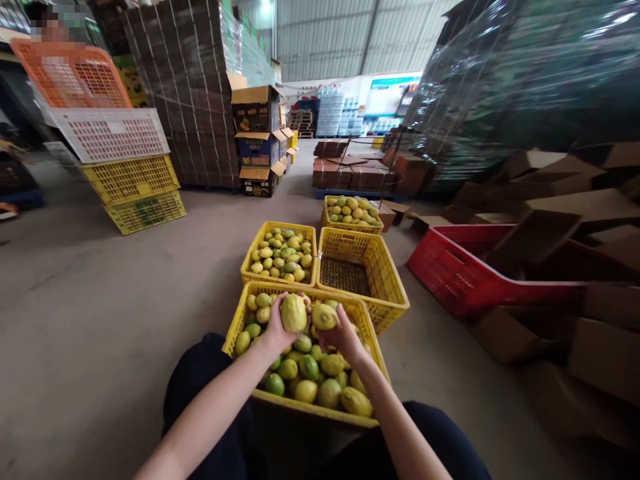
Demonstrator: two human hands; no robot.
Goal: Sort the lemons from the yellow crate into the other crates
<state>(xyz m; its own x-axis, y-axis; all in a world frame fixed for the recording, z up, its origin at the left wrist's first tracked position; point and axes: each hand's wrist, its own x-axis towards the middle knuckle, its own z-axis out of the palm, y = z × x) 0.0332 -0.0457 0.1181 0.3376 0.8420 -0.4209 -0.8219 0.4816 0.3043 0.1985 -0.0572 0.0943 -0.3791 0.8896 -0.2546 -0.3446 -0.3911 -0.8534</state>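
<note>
A ridged, yellow-green oval fruit (293, 313) sits in my left hand (278, 328), its fingers wrapped round the side and back. My right hand (345, 335) grips a second yellow-green fruit (325, 317), with a pointed end towards me. The two fruits are held close together over a yellow plastic crate (310, 407) between my knees. This crate is filled with similar fruit, some green and some yellow. My forearms and hands cover part of its contents.
Beyond it stand a yellow crate of fruit (245, 267), an empty yellow crate (400, 293) and another fruit-filled crate (350, 228). A red crate (450, 280) and cardboard boxes (605, 347) lie right. Stacked crates (133, 177) stand left, near a partly visible person.
</note>
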